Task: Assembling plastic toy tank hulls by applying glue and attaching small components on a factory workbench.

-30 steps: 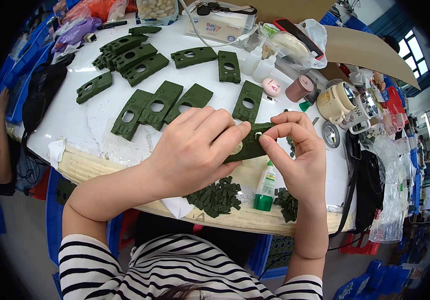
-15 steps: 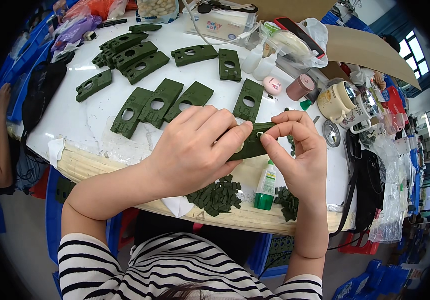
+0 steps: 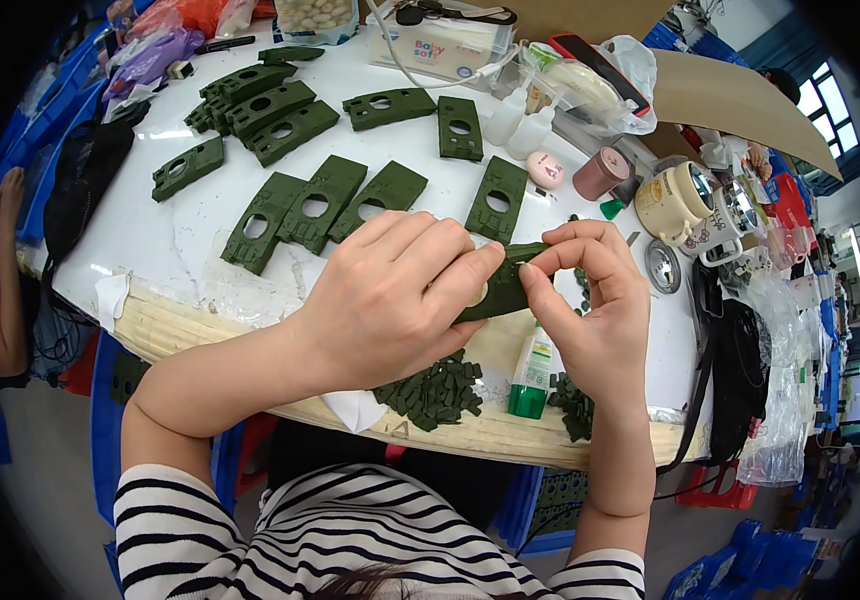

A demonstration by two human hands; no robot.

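A dark green plastic tank hull (image 3: 506,293) is held up above the near part of the table, tilted. My left hand (image 3: 390,295) is closed round its left end and covers much of it. At the right part of the hull, my right hand (image 3: 595,300) has thumb and forefinger pinched together; whatever lies between those tips is too small or hidden to make out. Beneath the hands lie a heap of small green plastic parts (image 3: 435,393) and a second heap (image 3: 574,405). Between the heaps a glue bottle (image 3: 530,375), clear with a green base, stands upright.
More green hulls (image 3: 315,203) with round holes lie across the white table (image 3: 175,235). Small squeeze bottles (image 3: 528,135), a pink cylinder (image 3: 601,174) and a cream mug (image 3: 670,203) stand at the right. A plastic box (image 3: 440,48) is at the back. Another person's arm (image 3: 8,270) shows far left.
My right hand's fingertips have shifted very slightly at the hull's right part. My left hand keeps its grip, and the things on the table stay where they were.
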